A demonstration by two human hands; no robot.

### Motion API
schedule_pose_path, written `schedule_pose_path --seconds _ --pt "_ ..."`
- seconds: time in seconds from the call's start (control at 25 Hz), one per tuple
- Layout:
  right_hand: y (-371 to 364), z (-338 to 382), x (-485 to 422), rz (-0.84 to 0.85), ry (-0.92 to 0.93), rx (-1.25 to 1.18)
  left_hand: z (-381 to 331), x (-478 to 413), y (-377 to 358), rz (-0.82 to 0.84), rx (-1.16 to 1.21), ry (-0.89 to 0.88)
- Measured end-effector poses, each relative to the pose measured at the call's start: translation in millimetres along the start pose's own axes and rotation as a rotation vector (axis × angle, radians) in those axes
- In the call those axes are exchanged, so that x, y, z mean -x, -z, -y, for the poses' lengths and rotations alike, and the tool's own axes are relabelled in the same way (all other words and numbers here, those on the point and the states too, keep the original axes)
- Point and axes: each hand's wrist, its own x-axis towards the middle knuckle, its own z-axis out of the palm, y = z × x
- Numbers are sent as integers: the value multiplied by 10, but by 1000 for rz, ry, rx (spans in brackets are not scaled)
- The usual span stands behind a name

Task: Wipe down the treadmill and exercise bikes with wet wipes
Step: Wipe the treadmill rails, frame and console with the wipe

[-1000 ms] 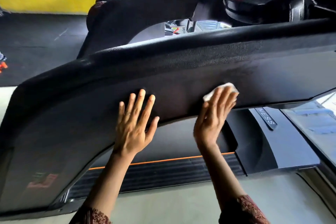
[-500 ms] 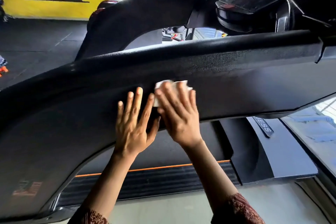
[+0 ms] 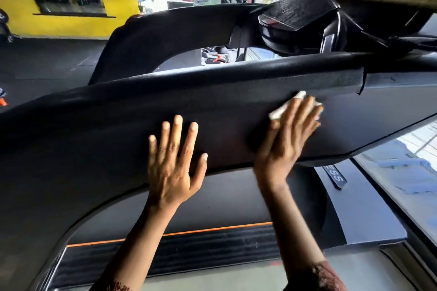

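Wet wipe [image 3: 281, 110]: white, folded, right of frame centre, flat against the treadmill's black side panel [image 3: 106, 130], under the fingers of the right hand [image 3: 286, 142]. Right grip: fingers straight, pressing the wipe, not curled round it; hand slightly blurred. Left hand [image 3: 173, 165], centre frame: grip wide, palm flat on the same panel, holding nothing. Console [image 3: 298, 19] upper right; belt [image 3: 201, 253] with orange stripe below. Judgement: early stage. Panel mid-wipe, no wet trace shows coverage; console, belt edges and exercise bikes appear left.
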Motion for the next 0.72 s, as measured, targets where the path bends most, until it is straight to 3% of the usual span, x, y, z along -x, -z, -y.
schedule_pose_path --seconds 0.16,0.2,0.24,0.36,0.4,0.44,0.56,0.6,0.64,0.72 --pt "2 -37 180 225 593 -10 -222 -44 -91 2 35 0" --pt "51 -220 137 214 633 29 -265 -50 -105 4 39 -1" --pt "111 -399 88 182 577 66 -302 -49 -118 5 33 -2" --pt "250 -625 6 30 24 24 -419 -23 -163 11 19 -5" --pt "244 -568 38 23 -82 -8 -461 -11 -181 19 22 -5" --pt "224 -497 106 68 -52 -19 -505 2 -201 29 25 -6" --pt "240 -597 451 308 485 -24 -590 42 -246 48 41 -19" --pt "281 -731 482 327 529 -1 -597 51 -252 47 43 -24" --pt "321 -854 484 302 433 25 -596 55 -255 44 36 -28" --pt "391 -943 418 156 0 33 -600 57 -255 39 18 -29"
